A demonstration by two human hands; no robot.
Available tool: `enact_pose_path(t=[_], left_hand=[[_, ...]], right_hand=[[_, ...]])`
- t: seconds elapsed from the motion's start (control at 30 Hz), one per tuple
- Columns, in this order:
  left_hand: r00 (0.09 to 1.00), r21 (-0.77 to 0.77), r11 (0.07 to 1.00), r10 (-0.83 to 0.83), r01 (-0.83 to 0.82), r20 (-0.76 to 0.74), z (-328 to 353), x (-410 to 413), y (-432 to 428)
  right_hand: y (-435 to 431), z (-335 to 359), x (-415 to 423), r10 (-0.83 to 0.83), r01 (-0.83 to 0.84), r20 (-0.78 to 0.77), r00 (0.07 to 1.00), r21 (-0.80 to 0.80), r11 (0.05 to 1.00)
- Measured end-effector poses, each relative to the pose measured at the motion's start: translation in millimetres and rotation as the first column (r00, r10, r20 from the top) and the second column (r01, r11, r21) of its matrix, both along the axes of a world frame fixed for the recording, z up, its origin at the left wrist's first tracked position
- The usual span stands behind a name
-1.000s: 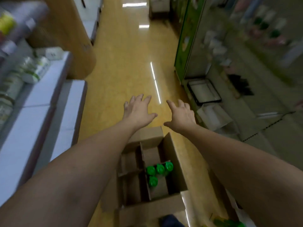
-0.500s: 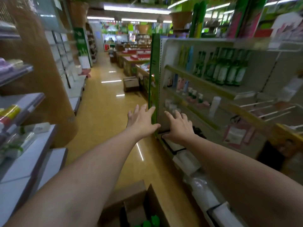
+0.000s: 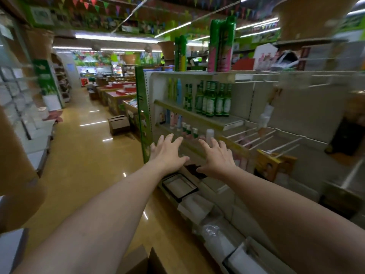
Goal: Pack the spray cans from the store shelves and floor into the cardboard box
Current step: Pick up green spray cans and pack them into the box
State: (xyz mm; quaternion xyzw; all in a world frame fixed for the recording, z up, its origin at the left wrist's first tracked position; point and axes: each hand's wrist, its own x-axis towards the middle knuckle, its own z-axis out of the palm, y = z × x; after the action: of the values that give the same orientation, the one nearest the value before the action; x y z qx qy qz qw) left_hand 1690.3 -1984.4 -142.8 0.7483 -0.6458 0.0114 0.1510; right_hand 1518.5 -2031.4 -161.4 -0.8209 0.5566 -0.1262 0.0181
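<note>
Bottles (image 3: 213, 99) crowd the shelf (image 3: 197, 117) ahead; cans (image 3: 222, 44) stand on top, well above your left hand (image 3: 167, 153) and right hand (image 3: 217, 157), fingers (image 3: 178, 140) spread, empty.

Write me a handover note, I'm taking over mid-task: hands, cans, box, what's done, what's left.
Left hand: open, empty, stretched toward the shelves.
Right hand: the same.
Tall spray cans stand on top of them; of the cardboard box only a flap shows, at the bottom edge.
Done: cannot tell, the box's inside is out of view.
Left: probably take those cans down and pack them.
</note>
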Motion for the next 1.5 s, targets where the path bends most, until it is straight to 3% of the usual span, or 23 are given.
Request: enact_pose_path(t=[0.2, 0.47, 0.7, 0.93, 1.07, 1.27, 1.5], left_hand=[[0.979, 0.004, 0.979, -0.205, 0.205, 0.019, -3.7, -41.1, -28.4], [0.881, 0.002, 0.882, -0.471, 0.471, 0.039, -12.8, -88.6, -44.8], [0.743, 0.070, 0.742, -0.669, 0.667, 0.012, -54.2, -147.5, -25.7], [0.613, 0.147, 0.600, -0.787, 0.787, -0.071, -111.2, -206.9, 7.9], [0.578, 0.215, 0.551, -0.812, 0.806, -0.087, -155.1, -233.3, 31.7], [0.546, 0.351, 0.477, -0.828, 0.806, -0.130, -225.3, -249.4, 55.7], [0.596, 0.496, 0.442, -0.776, 0.747, -0.206, -319.2, -249.7, 70.4]], right_hand=[[4.3, 4.7, -42.1, -0.176, 0.176, 0.016, 0.984, -0.031, 0.984], [50.6, -9.4, -88.8, -0.428, 0.428, 0.017, 0.904, -0.005, 0.904], [113.0, -44.9, -133.5, -0.663, 0.663, -0.033, 0.748, 0.081, 0.744], [175.2, -98.5, -176.2, -0.792, 0.798, -0.105, 0.601, 0.141, 0.586], [204.3, -140.4, -192.2, -0.827, 0.838, -0.169, 0.537, 0.224, 0.498], [228.7, -212.9, -200.5, -0.833, 0.832, -0.202, 0.514, 0.353, 0.428], [225.9, -296.9, -213.4, -0.760, 0.752, -0.245, 0.602, 0.495, 0.436]])
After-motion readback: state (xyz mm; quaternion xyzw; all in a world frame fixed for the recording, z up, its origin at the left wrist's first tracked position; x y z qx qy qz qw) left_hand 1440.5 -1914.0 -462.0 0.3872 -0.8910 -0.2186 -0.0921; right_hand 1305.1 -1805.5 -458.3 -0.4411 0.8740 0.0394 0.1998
